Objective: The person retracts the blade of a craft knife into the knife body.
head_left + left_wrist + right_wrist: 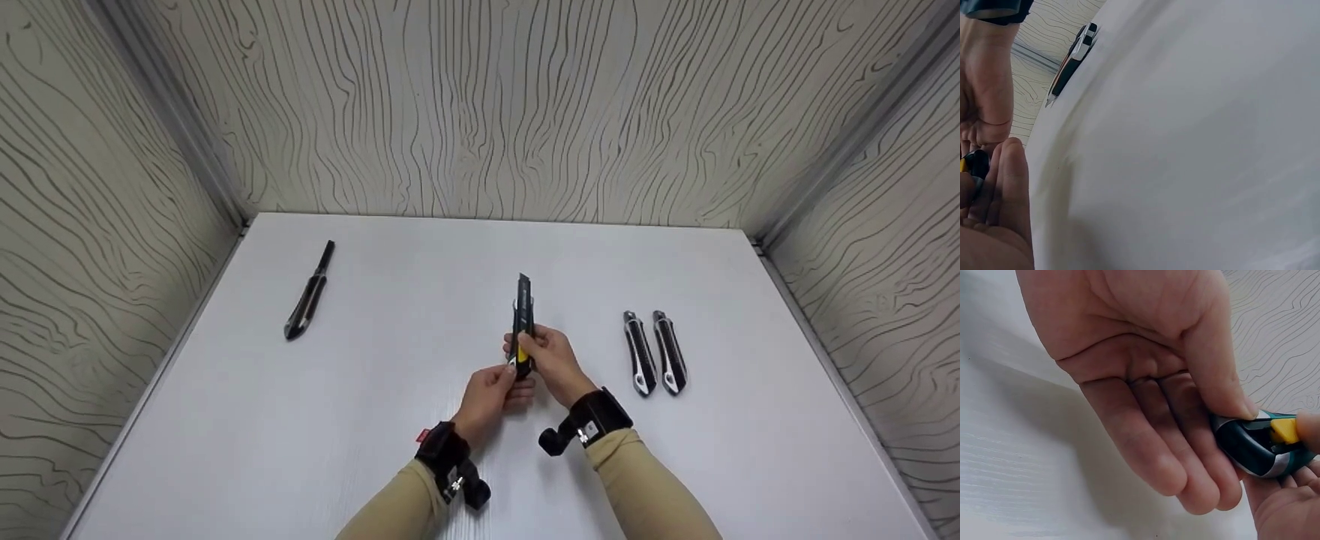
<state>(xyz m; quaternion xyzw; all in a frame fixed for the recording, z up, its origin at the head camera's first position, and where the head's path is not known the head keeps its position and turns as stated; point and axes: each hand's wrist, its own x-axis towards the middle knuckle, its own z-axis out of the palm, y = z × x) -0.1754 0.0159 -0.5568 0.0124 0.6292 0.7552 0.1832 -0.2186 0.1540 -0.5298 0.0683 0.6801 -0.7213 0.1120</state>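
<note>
Near the table's middle, both hands hold a utility knife (pixel 523 311), its tip pointing away from the person and a length of blade showing. My left hand (pixel 484 399) pinches the butt end between thumb and fingers. Higher on the handle, my right hand (pixel 557 361) grips the body with its thumb on the yellow slider (pixel 1283 430). The right wrist view shows the left hand (pixel 1145 382) large, its other fingers extended below the dark, silver-trimmed butt. Only a small part of the knife shows at the left wrist view's left edge.
Another utility knife (pixel 306 304) lies at the left with its dark blade extended. To the right, two similar knives (pixel 640 354) (pixel 670 352) lie side by side, without a long blade showing. Wood-grain panels (pixel 480 112) border the white table (pixel 262 450) at the back and sides.
</note>
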